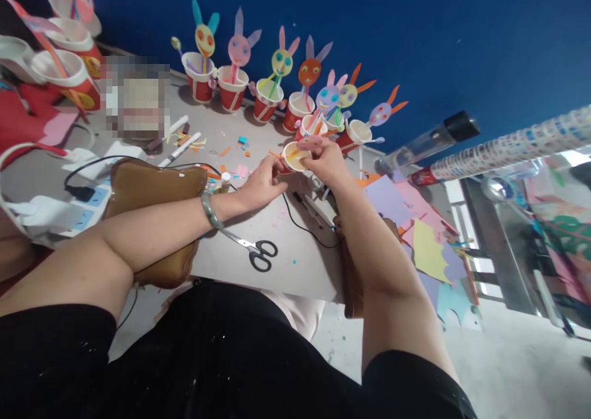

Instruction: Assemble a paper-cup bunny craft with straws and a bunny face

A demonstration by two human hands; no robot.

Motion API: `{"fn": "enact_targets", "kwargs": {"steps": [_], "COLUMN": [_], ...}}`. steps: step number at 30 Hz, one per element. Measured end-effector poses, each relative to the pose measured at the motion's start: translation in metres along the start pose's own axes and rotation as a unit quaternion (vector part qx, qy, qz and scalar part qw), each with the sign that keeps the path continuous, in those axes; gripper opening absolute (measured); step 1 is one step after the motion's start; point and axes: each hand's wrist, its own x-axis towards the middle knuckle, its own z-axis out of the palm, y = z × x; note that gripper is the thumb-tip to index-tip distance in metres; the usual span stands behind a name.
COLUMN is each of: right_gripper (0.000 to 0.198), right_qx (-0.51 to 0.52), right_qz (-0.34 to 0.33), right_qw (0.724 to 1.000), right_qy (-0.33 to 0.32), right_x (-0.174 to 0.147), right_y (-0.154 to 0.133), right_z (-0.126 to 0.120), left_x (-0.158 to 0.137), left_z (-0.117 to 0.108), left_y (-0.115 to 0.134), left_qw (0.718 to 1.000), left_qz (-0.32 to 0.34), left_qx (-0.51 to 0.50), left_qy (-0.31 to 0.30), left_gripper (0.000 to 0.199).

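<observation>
Littered tbl (314, 271) under cup (292, 160), blue wall (392, 31) bhd (glue gun (325, 211), prob.)

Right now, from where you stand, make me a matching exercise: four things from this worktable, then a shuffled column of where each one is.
Things
1. Scissors
2. Frontmost paper cup
3. Yellow paper
4. Bracelet

Places
A. On top of other coloured sheets, to the right of the right arm
B. Around the wrist of the left hand
C. Lying on the table, black handles toward the person
D. Between the left hand and the right hand

Pairs: 1-C, 2-D, 3-A, 4-B
</observation>
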Motion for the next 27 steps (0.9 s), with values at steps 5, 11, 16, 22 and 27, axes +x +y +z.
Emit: {"fn": "enact_targets", "kwargs": {"steps": [5, 11, 16, 22, 27], "right_gripper": [0.02, 0.033, 0.036, 0.031, 0.046], "right_qx": [-0.028, 0.027, 0.082, 0.143, 0.219], "right_qz": [0.034, -0.02, -0.007, 0.007, 0.024], "right_qw": [0.999, 0.999, 0.997, 0.99, 0.975], "right_qy": [0.03, 0.025, -0.014, -0.022, 0.004], "right_x": [-0.007, -0.032, -0.057, -0.074, -0.083], "right_y": [-0.026, -0.057, -0.086, -0.094, -0.087], "right_z": [-0.018, -0.037, -0.036, -0.036, -0.041], "left_x": [0.003, 0.002, 0.002, -0.003, -0.001], "left_z": [0.001, -0.003, -0.007, -0.013, -0.015], "left_y": [-0.004, 0.0, 0.008, 0.02, 0.019], "left_qw": [0.997, 0.996, 0.979, 0.981, 0.984], "left_qz": [-0.072, 0.047, 0.145, 0.147, 0.125], "left_qx": [-0.033, -0.031, -0.137, -0.111, -0.12], "left_qy": [0.012, 0.063, -0.03, -0.06, -0.043], "left_gripper": [0.04, 0.091, 0.099, 0.071, 0.07]}}
